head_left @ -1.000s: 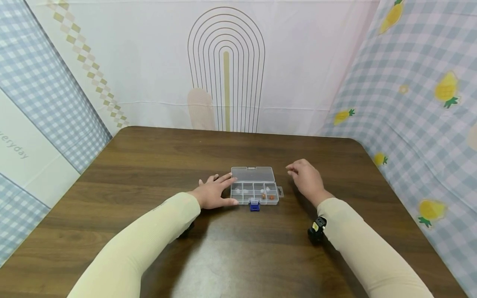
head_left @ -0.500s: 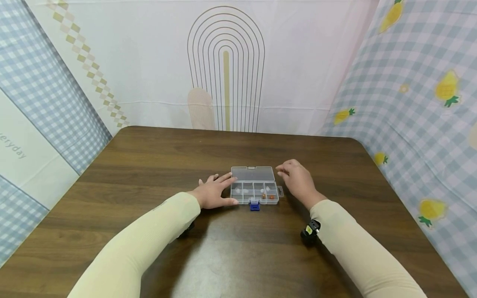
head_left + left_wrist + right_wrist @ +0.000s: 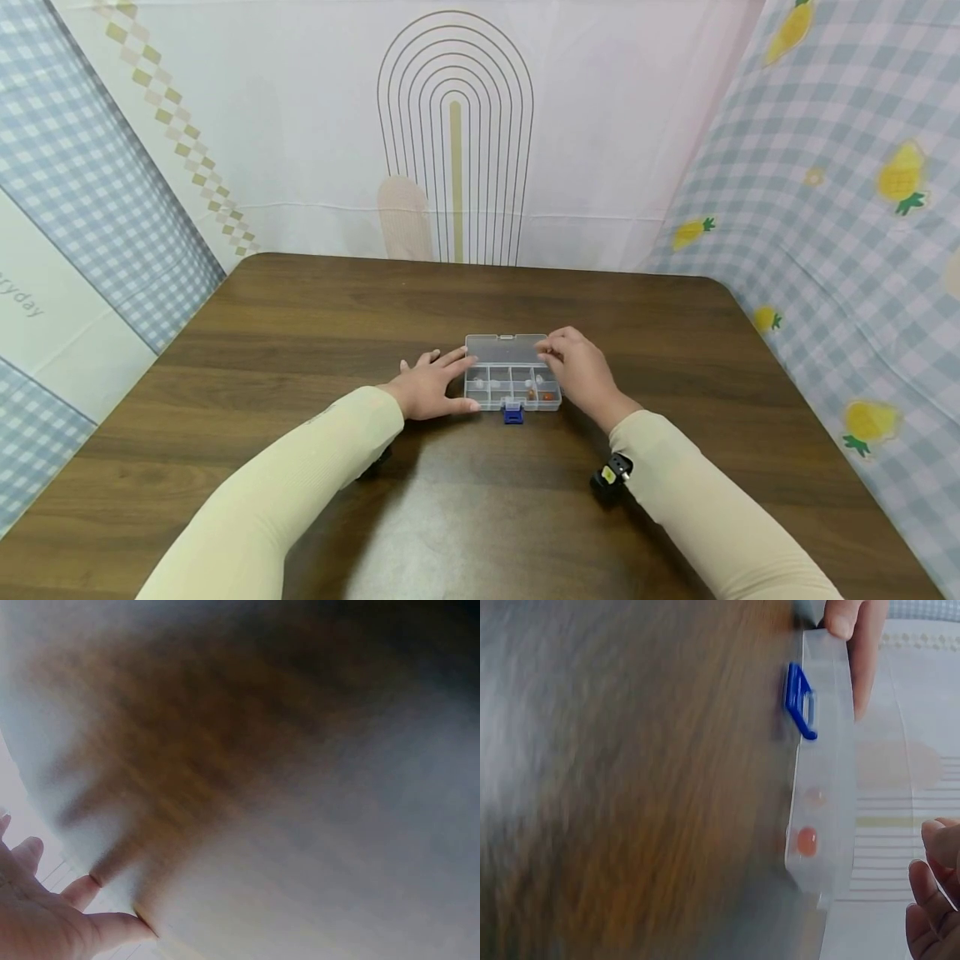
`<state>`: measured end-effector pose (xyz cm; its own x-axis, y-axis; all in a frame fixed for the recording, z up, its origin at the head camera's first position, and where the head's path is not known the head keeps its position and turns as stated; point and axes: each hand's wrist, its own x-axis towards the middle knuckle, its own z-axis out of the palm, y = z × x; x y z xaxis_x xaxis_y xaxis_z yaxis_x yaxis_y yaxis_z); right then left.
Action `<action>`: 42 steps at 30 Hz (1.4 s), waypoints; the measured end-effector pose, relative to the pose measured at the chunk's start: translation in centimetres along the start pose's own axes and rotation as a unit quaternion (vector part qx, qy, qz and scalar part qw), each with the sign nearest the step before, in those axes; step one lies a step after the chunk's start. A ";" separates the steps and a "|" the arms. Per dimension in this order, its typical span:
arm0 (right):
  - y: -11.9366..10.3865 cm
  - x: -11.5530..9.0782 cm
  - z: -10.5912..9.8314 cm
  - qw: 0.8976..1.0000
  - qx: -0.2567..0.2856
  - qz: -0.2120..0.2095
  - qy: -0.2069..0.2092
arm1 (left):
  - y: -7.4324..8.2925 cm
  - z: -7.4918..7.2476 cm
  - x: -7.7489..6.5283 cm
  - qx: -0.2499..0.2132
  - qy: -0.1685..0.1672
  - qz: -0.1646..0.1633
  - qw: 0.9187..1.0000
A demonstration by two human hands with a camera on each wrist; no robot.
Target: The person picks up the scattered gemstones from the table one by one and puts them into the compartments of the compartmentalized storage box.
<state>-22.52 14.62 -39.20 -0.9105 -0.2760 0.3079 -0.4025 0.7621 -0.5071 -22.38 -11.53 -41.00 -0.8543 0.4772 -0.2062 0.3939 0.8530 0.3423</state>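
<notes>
A clear plastic compartment box [image 3: 491, 407] lies on the table, its clear lid [image 3: 501, 350] swung back toward the far side. At its front hangs a blue latch [image 3: 513, 414]. Small orange pieces [image 3: 548, 397] sit in front right compartments, and small whitish pieces [image 3: 478, 383] lie in others. My left hand [image 3: 426, 392] spreads its straight fingers against the box's left end, thumb at the front corner. Over the lid's right edge is my right hand [image 3: 583, 372], fingers loosely bent, thumb near them. Nothing shows between these fingertips in the right wrist view.
The brown wooden table [image 3: 450, 517] has rounded far corners. Behind it hangs a white curtain [image 3: 300, 125] with an arch print, and checked cloth [image 3: 840, 233] hangs at the right. A black wrist camera [image 3: 611, 479] sits below the right sleeve.
My right hand has moved left from beside the box until it overlaps the lid's right edge. My left hand and the box have stayed in place.
</notes>
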 end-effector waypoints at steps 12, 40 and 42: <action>-1.8 -0.3 1.1 1.000 0.013 0.000 -0.026 | 0.1 0.0 0.0 0.001 0.001 -0.002 1.000; -4.0 -0.7 3.7 0.995 -0.012 -0.070 -0.071 | 0.1 -0.1 0.0 0.002 -0.005 -0.003 1.000; -4.2 -0.8 3.9 0.994 -0.008 -0.074 -0.078 | 0.1 -0.1 0.0 0.002 -0.006 -0.003 1.000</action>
<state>-20.47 9.37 -40.42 -0.8457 -0.4720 0.2490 -0.5325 0.7156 -0.4520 -22.39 -11.47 -40.91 -0.8527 0.4746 -0.2183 0.3905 0.8567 0.3371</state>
